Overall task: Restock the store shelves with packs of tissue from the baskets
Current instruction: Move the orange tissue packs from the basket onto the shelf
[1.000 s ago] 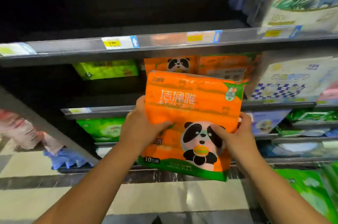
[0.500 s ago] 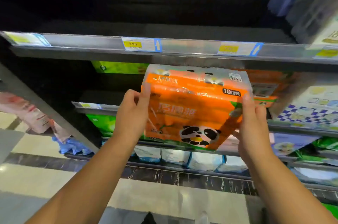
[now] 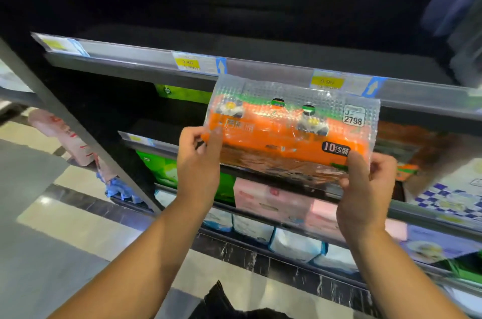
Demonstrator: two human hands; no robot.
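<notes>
orange tissue pack (image 3: 289, 136), one, is higher and tipped flatter than half a second earlier, top seam overlapping the upper shelf rail (image 3: 143, 58). left hand (image 3: 198, 162) and right hand (image 3: 365, 188) pinch its lower corners. three price tags (image 3: 187, 63) on rail.

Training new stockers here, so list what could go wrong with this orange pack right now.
1. The orange pack has a clear top seam overlapping the upper shelf rail. Pushed in like this, it may snag or knock the price label.
2. The left hand and right hand pinch only its two ends, so it could sag or slip.
</notes>
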